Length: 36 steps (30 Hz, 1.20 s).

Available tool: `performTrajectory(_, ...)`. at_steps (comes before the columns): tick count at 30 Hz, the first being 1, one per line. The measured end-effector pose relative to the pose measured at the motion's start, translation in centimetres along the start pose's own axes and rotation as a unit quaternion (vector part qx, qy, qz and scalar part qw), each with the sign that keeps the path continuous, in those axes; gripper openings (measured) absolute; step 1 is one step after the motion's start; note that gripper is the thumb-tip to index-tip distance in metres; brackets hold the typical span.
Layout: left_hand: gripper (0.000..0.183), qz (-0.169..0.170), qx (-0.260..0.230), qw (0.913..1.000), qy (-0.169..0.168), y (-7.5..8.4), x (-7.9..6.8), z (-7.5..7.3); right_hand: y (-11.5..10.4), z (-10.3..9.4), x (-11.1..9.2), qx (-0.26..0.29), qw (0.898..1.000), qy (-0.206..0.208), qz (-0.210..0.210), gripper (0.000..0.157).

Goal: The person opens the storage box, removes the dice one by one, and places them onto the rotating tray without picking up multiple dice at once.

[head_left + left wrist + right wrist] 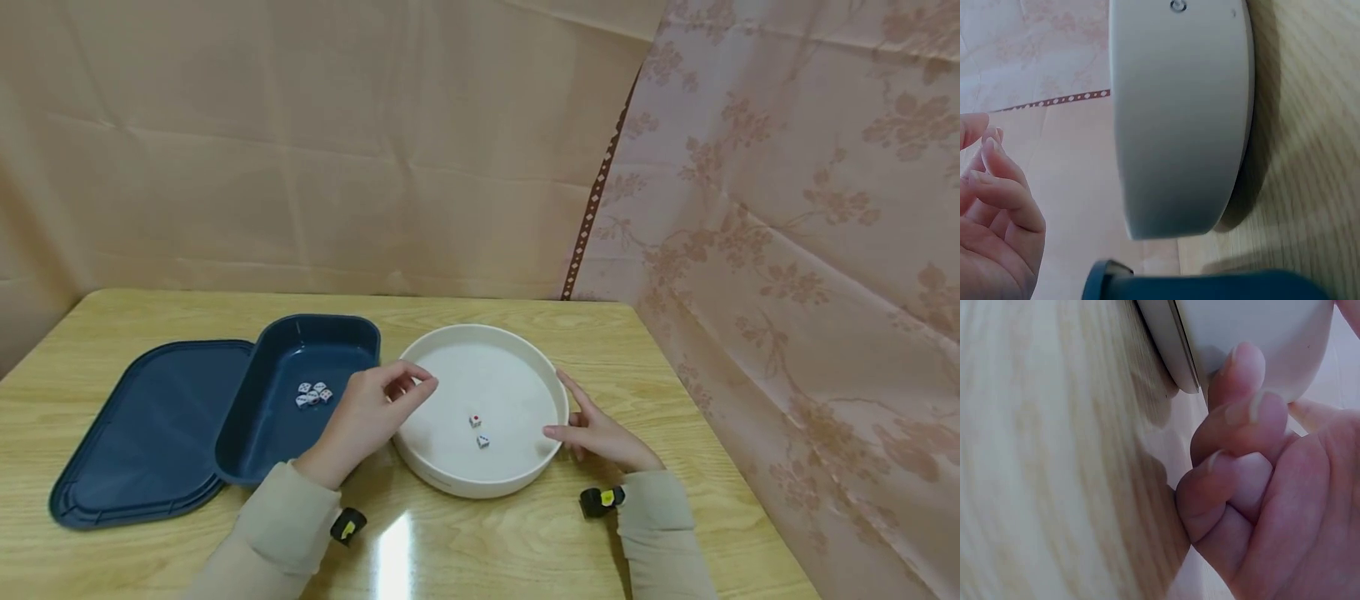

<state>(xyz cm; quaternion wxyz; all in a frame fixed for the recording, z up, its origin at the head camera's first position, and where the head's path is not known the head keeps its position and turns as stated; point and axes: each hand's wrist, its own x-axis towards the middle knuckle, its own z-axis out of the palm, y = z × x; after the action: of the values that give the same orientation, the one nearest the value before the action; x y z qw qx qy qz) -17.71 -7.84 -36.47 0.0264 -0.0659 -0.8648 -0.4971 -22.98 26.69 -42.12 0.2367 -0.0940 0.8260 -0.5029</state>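
A round white tray (480, 367) with a raised wall stands on the table. Two white dice lie inside it: one die shows a red pip (475, 422), and a die with blue pips (483, 442) lies just nearer. My left hand (375, 408) hovers over the tray's left rim, fingers loosely bent and thumb near the fingertips; nothing shows between them. In the left wrist view the same hand (1000, 219) is beside the tray wall. My right hand (600, 429) holds the tray's right rim, thumb over the edge and fingers outside, some curled against the wall (1260, 344).
Left of the tray is a dark blue rectangular box (281, 442) with several dice (312, 395) clustered on its floor. Its matching flat lid (150, 433) lies farther left, against the box. Beige and floral cloth (825, 250) hangs behind and to the right of the wooden table (480, 550).
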Motion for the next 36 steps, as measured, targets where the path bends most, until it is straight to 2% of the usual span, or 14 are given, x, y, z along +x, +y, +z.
performTrajectory(11, 0.020, 0.021, 0.013, 0.9991, 0.035, -1.0, 0.0, -2.3, 0.0, 0.0, 0.0, 0.003, 1.000, -0.003, -0.005, 0.101)
performTrajectory(22, 0.024, 0.032, 0.035, 0.9974, 0.054, -0.9, 0.2, -5.2, -0.1, 0.0, -0.2, 0.001, 1.000, -0.001, -0.001, 0.100)
performTrajectory(30, 0.040, 0.005, 0.040, 0.9980, 0.048, -1.0, 0.1, -8.4, -0.1, 0.0, -0.2, -0.002, 1.000, -0.002, -0.002, 0.100)
performTrajectory(36, 0.046, -0.023, 0.050, 0.9978, 0.038, -1.7, 0.1, -9.6, 0.0, 0.0, -0.1, 0.004, 1.000, 0.000, 0.002, 0.100)
